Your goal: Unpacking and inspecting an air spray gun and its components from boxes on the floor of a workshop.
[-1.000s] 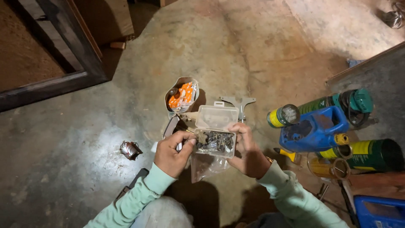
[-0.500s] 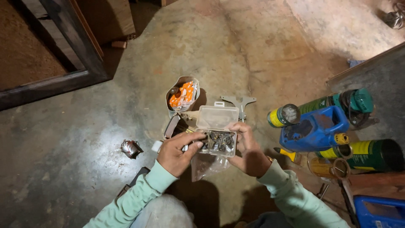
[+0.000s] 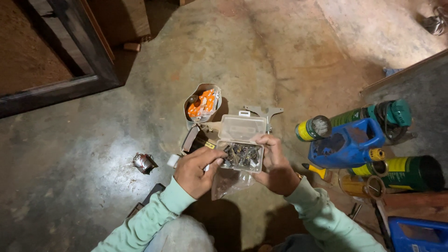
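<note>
Two bare hands meet over a small clear plastic box (image 3: pixel 240 148) near the middle of the view, above a concrete floor (image 3: pixel 93 186). Far on the left stands a dark wooden frame (image 3: pixel 70 88), and closer to the person a small crumpled shiny object (image 3: pixel 144 163) lies alone on the floor, well apart from the hands. Next comes the left hand (image 3: pixel 195 171), in a pale green sleeve; its fingers are bent, and the fingertips (image 3: pixel 215 156) reach into the left side of the box, among small dark metal parts (image 3: pixel 241 155) that fill the lower tray. I cannot tell if the fingers really pinch one part or only touch them. A thin clear plastic bag (image 3: pixel 231 182) hangs under the box, between the two hands. The lid of the box stands open and tilts away from the person. Behind the box, on the floor, an open container with orange pieces (image 3: pixel 202 105) rests, and just beside it a flat grey metal bracket (image 3: pixel 264 113). The right hand (image 3: pixel 275 164) grips the right edge of the box, with fingers curled around it and the thumb on top, so it carries the box in the air. More to the right lie a blue plastic jerrycan (image 3: pixel 347 144), a yellow and green can (image 3: pixel 312 129), a green power tool (image 3: pixel 387 116) and a green bottle (image 3: pixel 410 172), all close together.
</note>
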